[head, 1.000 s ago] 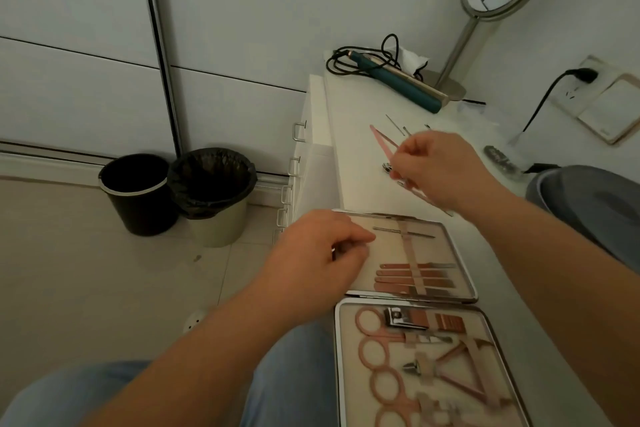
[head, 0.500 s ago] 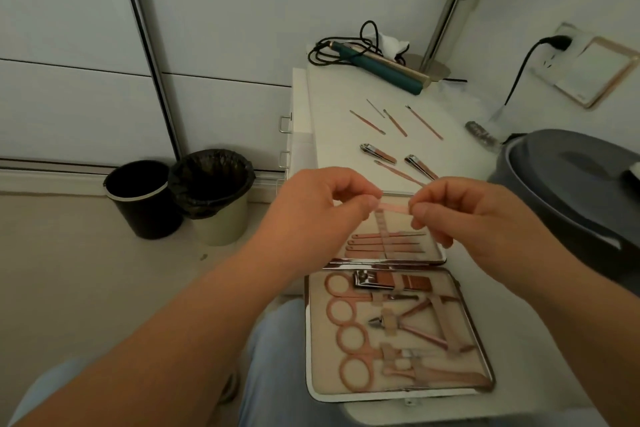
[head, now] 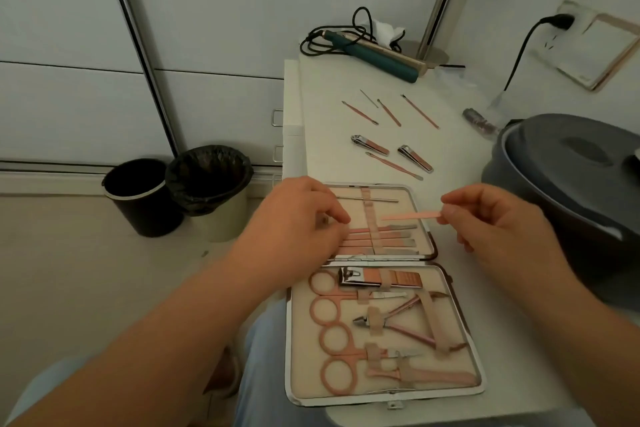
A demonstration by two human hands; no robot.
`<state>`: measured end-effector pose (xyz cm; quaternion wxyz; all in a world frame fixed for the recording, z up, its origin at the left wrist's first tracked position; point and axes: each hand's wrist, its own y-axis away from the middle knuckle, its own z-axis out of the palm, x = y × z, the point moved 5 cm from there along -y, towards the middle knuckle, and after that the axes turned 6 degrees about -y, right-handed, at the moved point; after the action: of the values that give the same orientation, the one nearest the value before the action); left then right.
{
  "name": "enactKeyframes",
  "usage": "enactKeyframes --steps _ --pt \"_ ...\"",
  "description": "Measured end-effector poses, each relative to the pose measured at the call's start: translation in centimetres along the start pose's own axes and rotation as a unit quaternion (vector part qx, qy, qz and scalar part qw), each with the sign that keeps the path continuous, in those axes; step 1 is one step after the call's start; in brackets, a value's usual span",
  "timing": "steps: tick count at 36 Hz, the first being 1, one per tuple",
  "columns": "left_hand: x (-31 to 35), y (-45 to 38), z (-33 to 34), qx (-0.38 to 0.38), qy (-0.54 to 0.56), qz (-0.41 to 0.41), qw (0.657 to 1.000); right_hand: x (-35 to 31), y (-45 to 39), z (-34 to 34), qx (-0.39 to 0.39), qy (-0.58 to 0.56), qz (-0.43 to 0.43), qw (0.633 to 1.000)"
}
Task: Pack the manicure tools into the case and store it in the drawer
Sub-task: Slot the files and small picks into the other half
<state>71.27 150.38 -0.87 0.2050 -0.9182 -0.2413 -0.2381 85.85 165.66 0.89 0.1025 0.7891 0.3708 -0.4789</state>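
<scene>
Pink nail file (head: 410, 216) is the thing in play in the head view: the right hand (head: 498, 232) pinches its right end between thumb and fingertips and holds it level over the far half of the open case (head: 420, 218), which lies on the white counter (head: 325, 121). The left hand (head: 298, 229) rests on that half's left side, fingers curled down onto the row of tools under the elastic strap; can't tell if it's gripping one or just lifting the band. So I'd say we're mid-packing, one tool going in. Next move looks like threading the file tip under the strap into a free slot, which needs the band held up and the file kept flat.

Plenty left out: two clippers (head: 370, 146) and several thin sticks (head: 360, 113) lie well beyond the case. Left fingertips are hidden by the hand itself and a bit blurry. The drawer isn't clear either, only small handles (head: 277, 117) at the counter's left edge.
</scene>
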Motion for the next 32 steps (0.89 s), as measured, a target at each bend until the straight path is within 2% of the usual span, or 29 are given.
enactKeyframes --steps 7,16,20,32 --pt "-0.5 -0.3 0.2 0.01 0.01 0.001 1.0 0.9 -0.3 0.5 -0.011 0.047 0.023 0.999" --pt "-0.7 -0.4 0.3 0.0 0.007 0.0 1.0 0.9 -1.7 1.2 -0.125 0.073 0.07 0.987" --pt "-0.8 -0.4 0.2 -0.001 0.011 -0.006 1.0 1.1 -2.2 1.3 -0.161 0.041 0.098 0.981" --pt "-0.6 -0.6 0.3 0.013 0.024 -0.042 0.999 1.1 -2.3 1.1 -0.175 0.0 0.116 0.978"
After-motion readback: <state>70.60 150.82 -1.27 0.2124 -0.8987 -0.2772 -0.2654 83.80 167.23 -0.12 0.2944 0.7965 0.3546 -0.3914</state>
